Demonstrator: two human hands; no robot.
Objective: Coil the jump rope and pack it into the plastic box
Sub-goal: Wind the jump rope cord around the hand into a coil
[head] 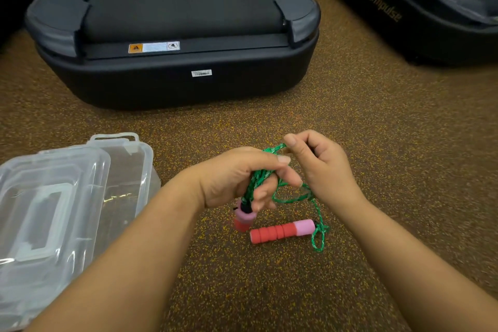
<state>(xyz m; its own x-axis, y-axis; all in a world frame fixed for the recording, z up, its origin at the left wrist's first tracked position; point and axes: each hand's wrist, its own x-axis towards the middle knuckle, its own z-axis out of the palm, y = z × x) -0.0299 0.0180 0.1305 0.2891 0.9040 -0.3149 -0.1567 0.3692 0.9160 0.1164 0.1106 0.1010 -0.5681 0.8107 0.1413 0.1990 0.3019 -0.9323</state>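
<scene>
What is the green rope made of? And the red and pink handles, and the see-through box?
The green rope looks like woven cord: it shows a braided, flecked pattern. The handle on the floor looks like soft matte foam with ribbed red rings and a pink end; the other one, hanging below the left hand, matches it. The box seems to be clear, glossy hard plastic.

Brown floor [350,105] speckled yellow, dark treadmill [172,35] end ahead, second dark machine [420,3] at right

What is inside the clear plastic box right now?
Nothing visible: through the plastic box only speckled floor shows. The lid leans over its near side and covers part of the inside. The rope is in the left hand.
</scene>
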